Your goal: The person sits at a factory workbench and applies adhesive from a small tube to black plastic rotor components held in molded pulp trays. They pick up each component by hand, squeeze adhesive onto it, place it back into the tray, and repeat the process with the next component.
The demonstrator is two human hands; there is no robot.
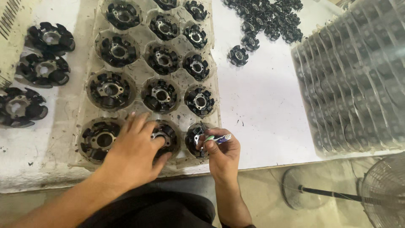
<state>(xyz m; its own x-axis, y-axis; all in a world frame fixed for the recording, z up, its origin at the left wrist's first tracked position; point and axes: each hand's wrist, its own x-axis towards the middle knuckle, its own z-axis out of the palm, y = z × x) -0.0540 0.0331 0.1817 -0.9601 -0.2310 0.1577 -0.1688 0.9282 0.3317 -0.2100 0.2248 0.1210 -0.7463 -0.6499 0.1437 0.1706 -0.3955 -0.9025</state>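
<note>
Nearest to us, our left hand (134, 148) lay flat, fingers spread, pressing down on a black wound coil part (163, 136) in the front row of the moulded tray (84, 90). It gripped nothing; it only steadied that part in its pocket. Just beside it, our right hand (223, 154) was closed around a small pen-like tool (216, 138) with a pale barrel, its dark tip touching the neighbouring part (195, 137) at the tray's front right corner. That was the piece being worked on, seated in its pocket at the near edge of the table (261, 105).

Whether any part already carried a mark we could not tell; the tip was too small to read. We judged the work to be in the front row, with the rows behind either finished or waiting, and nothing in view settled which.

Further back, the tray held three more rows of the same parts (162, 95), each in its own pocket. To the left, several larger coils (44, 69) sat loose on the table. Further right stood a tall stack of clear trays (354, 80), and at the far edge lay a loose pile of small black parts (265, 19). A fan (386, 192) stood on the floor below.
</note>
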